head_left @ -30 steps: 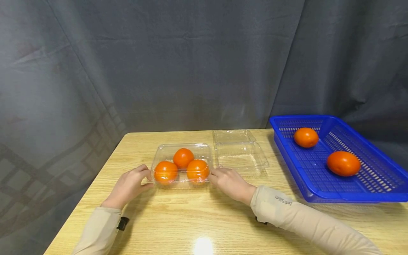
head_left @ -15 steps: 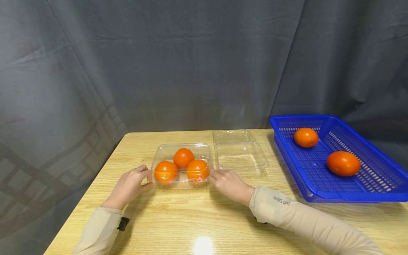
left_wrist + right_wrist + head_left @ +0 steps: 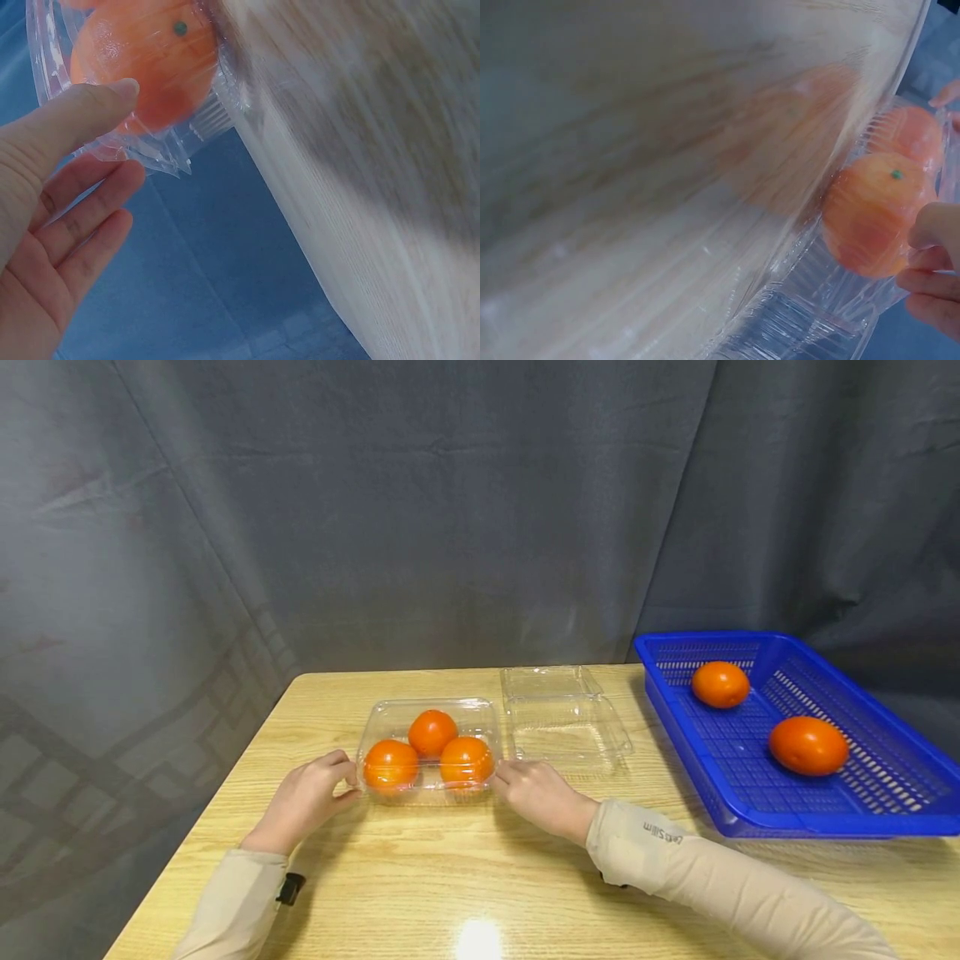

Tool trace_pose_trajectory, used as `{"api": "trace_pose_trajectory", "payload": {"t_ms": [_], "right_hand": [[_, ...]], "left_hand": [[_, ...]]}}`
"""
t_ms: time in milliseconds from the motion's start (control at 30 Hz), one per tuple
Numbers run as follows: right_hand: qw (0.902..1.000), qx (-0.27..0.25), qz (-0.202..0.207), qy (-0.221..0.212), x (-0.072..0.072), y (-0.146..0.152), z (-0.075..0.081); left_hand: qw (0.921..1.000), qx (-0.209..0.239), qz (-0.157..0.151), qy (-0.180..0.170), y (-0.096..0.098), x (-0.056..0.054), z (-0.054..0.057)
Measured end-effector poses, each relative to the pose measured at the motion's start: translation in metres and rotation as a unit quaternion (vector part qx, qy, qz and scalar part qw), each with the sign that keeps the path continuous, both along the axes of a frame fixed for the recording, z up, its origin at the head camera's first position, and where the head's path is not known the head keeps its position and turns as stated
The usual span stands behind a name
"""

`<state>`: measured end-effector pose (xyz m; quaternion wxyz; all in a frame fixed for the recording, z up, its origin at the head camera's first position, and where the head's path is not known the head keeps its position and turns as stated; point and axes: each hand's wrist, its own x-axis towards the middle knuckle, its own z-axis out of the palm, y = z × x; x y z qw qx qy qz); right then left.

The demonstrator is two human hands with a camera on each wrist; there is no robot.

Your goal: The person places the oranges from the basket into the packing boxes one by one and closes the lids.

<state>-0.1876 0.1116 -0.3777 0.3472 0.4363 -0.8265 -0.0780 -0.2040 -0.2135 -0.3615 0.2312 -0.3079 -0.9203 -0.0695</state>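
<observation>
A clear plastic clamshell container (image 3: pixel 384 720) with three oranges inside stands on the table, its lid down over them. My left hand (image 3: pixel 306 799) is at its near left corner. In the left wrist view the left thumb (image 3: pixel 90 112) and index finger pinch the rim, with the other fingers below it, beside an orange (image 3: pixel 150 67). At the near right corner my right hand (image 3: pixel 542 795) holds the rim; its fingers (image 3: pixel 930 281) are bent there next to an orange (image 3: pixel 874 217). The right fingertips are partly hidden in the head view.
An opened clear clamshell (image 3: pixel 562 727) lies just to the right, behind my right hand. Farther right stands a blue plastic basket (image 3: pixel 686 760) with two oranges in it. The wooden table (image 3: pixel 405 893) ends on the left, and a grey curtain (image 3: pixel 450 527) hangs behind.
</observation>
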Motion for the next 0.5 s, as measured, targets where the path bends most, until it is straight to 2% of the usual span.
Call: {"api": "trace_pose_trajectory", "payload": {"t_ms": [500], "right_hand": [[0.9999,-0.015,0.005,0.006,-0.0002,-0.0003,-0.0002]], "left_hand": [[0.9999,0.008,0.002,-0.008,0.003,0.0013,0.0012]]}}
